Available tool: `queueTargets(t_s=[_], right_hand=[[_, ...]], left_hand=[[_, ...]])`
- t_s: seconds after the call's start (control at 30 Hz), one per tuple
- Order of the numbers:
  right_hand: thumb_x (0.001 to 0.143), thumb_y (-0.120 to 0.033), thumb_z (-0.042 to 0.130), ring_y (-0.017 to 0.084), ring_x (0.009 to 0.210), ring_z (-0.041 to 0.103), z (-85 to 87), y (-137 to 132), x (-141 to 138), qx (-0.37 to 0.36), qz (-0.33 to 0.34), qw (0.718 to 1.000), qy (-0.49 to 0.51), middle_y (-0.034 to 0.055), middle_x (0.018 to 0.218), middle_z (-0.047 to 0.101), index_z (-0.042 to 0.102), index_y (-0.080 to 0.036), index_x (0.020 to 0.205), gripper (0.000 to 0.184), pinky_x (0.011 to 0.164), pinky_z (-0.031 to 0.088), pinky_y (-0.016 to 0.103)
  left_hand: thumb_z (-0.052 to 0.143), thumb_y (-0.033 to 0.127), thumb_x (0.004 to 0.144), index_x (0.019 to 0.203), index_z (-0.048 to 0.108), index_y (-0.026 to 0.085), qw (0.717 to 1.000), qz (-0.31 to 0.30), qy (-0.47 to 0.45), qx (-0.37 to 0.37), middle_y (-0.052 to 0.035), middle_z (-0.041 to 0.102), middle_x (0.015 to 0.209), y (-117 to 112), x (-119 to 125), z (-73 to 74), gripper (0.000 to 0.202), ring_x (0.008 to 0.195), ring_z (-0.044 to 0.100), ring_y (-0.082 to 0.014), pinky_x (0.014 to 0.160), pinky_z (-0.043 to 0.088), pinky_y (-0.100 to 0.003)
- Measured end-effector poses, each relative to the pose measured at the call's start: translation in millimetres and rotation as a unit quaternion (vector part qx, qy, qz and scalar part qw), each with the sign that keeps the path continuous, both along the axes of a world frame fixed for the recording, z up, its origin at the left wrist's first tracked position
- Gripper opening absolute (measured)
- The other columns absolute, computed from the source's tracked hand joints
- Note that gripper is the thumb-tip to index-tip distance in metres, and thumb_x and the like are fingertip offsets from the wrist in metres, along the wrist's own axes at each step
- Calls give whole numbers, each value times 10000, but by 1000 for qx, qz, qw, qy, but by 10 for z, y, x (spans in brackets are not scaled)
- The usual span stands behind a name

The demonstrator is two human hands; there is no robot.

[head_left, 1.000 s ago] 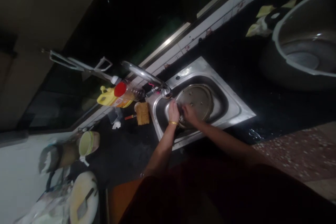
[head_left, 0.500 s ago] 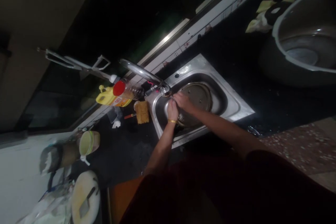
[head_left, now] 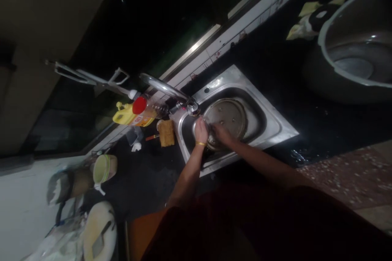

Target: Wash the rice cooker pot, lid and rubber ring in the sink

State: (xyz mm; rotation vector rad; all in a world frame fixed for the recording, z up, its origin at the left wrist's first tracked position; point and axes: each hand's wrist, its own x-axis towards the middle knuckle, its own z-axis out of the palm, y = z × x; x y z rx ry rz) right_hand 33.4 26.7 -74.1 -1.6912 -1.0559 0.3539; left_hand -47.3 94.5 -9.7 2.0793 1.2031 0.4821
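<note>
A round grey metal lid [head_left: 235, 120], with several small studs on its face, leans in the steel sink [head_left: 277, 128]. My left hand [head_left: 201, 130], a yellow bangle at its wrist, is closed at the lid's left edge, just under the tap [head_left: 167, 86]. Over the lid's lower left part lies my right hand [head_left: 222, 134], its fingers curled and shadowed. Whatever those fingers hold, if anything, is hidden.
Left of the sink are a brush [head_left: 166, 133], a yellow bottle [head_left: 127, 116] and a red-capped clear jar [head_left: 139, 106]. A chopping board with a cleaver [head_left: 101, 232] lies lower left. A large pot [head_left: 339, 67] stands at right.
My right hand has moved down from beside the left hand under the tap onto the lid's lower left part. My left hand stays nearly in place.
</note>
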Motion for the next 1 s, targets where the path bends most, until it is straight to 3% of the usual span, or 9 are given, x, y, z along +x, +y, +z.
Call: queueTargets(t_s=[0.1, 0.17, 0.3, 0.47, 0.57, 0.7, 0.8, 0.87, 1.0], right_hand=[[967, -235, 309, 190, 849, 553, 50, 63, 81, 42, -68, 997, -3, 80, 880, 614, 576, -171, 934, 276, 787, 445, 322], [970, -253, 324, 190, 888, 552, 100, 132, 121, 57, -50, 997, -16, 86, 915, 614, 579, -173, 956, 267, 821, 436, 321], [971, -224, 306, 174, 790, 548, 39, 57, 41, -4, 32, 999, -9, 78, 815, 615, 579, -182, 832, 309, 756, 436, 284], [973, -243, 323, 191, 851, 553, 105, 36, 118, 30, -80, 996, -1, 92, 885, 620, 583, -162, 947, 273, 797, 437, 318], [976, -243, 309, 198, 903, 545, 177, 135, 156, 62, -42, 997, -35, 95, 927, 616, 591, -165, 978, 293, 846, 431, 330], [955, -195, 336, 185, 763, 545, 17, 10, -4, 24, 35, 999, -24, 77, 792, 609, 599, -175, 838, 288, 743, 453, 305], [951, -215, 344, 195, 791, 566, -50, -144, -8, 35, -26, 999, 22, 88, 833, 630, 605, -180, 873, 275, 747, 465, 318], [950, -259, 361, 209, 859, 575, 14, -171, 93, 58, -62, 995, 49, 95, 895, 642, 613, -187, 923, 263, 799, 467, 340], [941, -319, 389, 215, 925, 578, 213, -80, 236, 111, -53, 989, 85, 85, 956, 653, 621, -198, 990, 266, 853, 466, 365]], left_hand=[[343, 287, 952, 1201, 568, 128, 1000, 1, 8, 1, -118, 610, 1242, 8, 10, 1, 371, 1177, 545, -186, 1068, 362, -331], [335, 271, 954, 1172, 579, 127, 1000, -6, 11, 3, -114, 619, 1215, 12, 29, 12, 358, 1151, 555, -179, 1051, 377, -321], [312, 253, 958, 1144, 576, 131, 1000, -11, 19, 6, -104, 631, 1166, 10, 54, 53, 346, 1109, 567, -174, 1027, 395, -325], [309, 276, 965, 1138, 571, 146, 999, -40, 13, 0, -95, 626, 1162, -24, 80, 83, 340, 1108, 563, -166, 1028, 388, -313], [310, 269, 960, 1115, 573, 146, 999, -45, 1, -8, -91, 630, 1131, -39, 106, 87, 328, 1086, 569, -167, 1006, 403, -311], [310, 267, 955, 1077, 576, 147, 1000, -28, 3, -11, -87, 627, 1099, -37, 109, 105, 316, 1084, 560, -171, 1006, 396, -315], [327, 269, 951, 1069, 574, 164, 999, -36, -6, -29, -68, 628, 1081, -25, 111, 138, 293, 1055, 565, -162, 997, 392, -302], [367, 257, 935, 1040, 575, 172, 998, -38, -11, -52, -48, 633, 1032, -11, 133, 161, 247, 1014, 574, -154, 976, 399, -287], [475, 223, 873, 966, 561, 170, 996, -34, -18, -81, -26, 629, 924, 12, 205, 182, 138, 945, 584, -155, 945, 414, -282]])
